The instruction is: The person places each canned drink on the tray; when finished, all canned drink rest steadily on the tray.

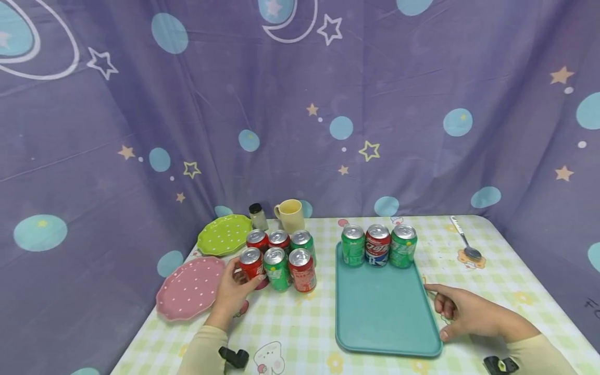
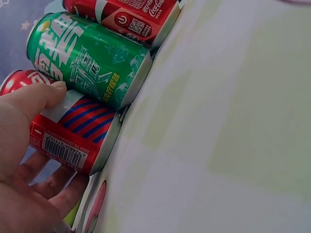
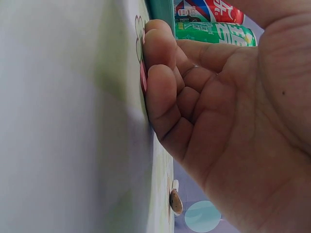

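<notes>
Your left hand (image 1: 233, 292) gripped the red can (image 1: 251, 264), hiding its base; your right hand (image 1: 471, 314) rested, fingers curled, beside the tray (image 1: 382, 312).

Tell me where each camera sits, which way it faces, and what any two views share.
Head: above the table, looking forward and down at cans, tray, both hands.
Left wrist: low beside the left hand, facing the red can it grips.
Right wrist: under the right hand, fingertips on the cloth.
Shared: the gripped red can shows in head and left wrist views.
</notes>
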Demonstrator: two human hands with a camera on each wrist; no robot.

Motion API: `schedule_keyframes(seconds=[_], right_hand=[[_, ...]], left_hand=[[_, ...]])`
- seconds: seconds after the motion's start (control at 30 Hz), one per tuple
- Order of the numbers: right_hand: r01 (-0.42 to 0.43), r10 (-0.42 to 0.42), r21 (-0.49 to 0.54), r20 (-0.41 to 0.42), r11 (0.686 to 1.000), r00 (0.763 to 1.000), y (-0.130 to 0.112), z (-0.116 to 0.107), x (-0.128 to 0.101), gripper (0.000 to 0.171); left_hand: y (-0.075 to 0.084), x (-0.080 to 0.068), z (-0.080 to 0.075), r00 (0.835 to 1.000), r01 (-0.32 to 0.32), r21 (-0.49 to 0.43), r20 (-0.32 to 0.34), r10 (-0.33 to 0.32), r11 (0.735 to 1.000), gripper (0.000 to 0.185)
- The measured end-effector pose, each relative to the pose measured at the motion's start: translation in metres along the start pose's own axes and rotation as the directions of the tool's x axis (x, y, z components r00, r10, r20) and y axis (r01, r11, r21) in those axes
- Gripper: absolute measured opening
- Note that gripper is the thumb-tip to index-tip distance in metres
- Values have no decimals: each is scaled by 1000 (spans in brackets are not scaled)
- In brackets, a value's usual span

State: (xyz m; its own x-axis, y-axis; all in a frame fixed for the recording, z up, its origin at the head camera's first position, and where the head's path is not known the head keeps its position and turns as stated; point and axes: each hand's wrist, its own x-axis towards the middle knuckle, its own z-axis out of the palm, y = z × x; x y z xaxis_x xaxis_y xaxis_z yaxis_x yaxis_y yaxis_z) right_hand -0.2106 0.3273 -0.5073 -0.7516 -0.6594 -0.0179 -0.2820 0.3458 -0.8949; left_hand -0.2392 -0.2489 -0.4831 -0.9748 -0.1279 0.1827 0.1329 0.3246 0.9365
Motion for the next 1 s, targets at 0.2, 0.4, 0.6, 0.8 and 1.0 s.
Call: schedule_keyframes(seconds=[0.2,0.4,0.6,0.8,1.0], right_hand=[[-3,3,-1,-6,1000,1000,1,0,-2,109],[3,-3,-12,-6,1000,1000,2,-1,-1,109],[23,-24,-37,-8,999,1000,1,-1,0,110],[33,-34,-33,-6,999,999,2,-1,0,109],[21,-22,-22,-4,1000,1000,3,0,0,109]], left_hand=[[-27,11,2,997,2,-13,-73,-3,1000,77],[-26,14,-3,980,-74,-59,-188,61,996,73],[-12,12,-13,942,-152,-27,-305,137,988,67],[14,6,-19,916,-250,-40,-335,223,967,66],[58,-3,-5,905,-353,-59,-276,325,934,66]])
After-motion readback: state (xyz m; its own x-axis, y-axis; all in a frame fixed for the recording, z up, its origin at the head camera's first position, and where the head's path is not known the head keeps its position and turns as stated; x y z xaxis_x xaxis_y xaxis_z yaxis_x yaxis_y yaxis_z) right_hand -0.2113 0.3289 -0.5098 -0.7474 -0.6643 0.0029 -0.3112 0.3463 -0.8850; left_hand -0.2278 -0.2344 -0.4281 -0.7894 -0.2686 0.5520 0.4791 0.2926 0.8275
